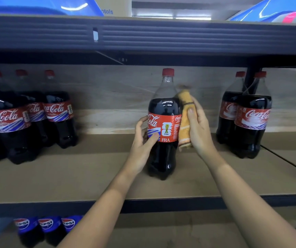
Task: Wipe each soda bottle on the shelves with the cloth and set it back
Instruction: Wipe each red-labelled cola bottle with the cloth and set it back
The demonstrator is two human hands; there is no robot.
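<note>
A large Coca-Cola bottle (pixel 164 122) with a red cap stands upright on the middle shelf (pixel 90 176), near its front. My left hand (pixel 143 138) grips the bottle's left side at the label, thumb across the front. My right hand (pixel 200 127) holds an orange striped cloth (pixel 185 120) folded lengthwise and presses it against the bottle's right side. Several more Coca-Cola bottles (pixel 54 111) stand at the left of the same shelf, and two others (pixel 251 122) at the right.
The upper shelf's dark edge (pixel 143 34) runs close above the bottle caps. A dark upright post (pixel 252 76) stands behind the right bottles. Three Pepsi bottles (pixel 47 228) sit on the lower shelf at the left.
</note>
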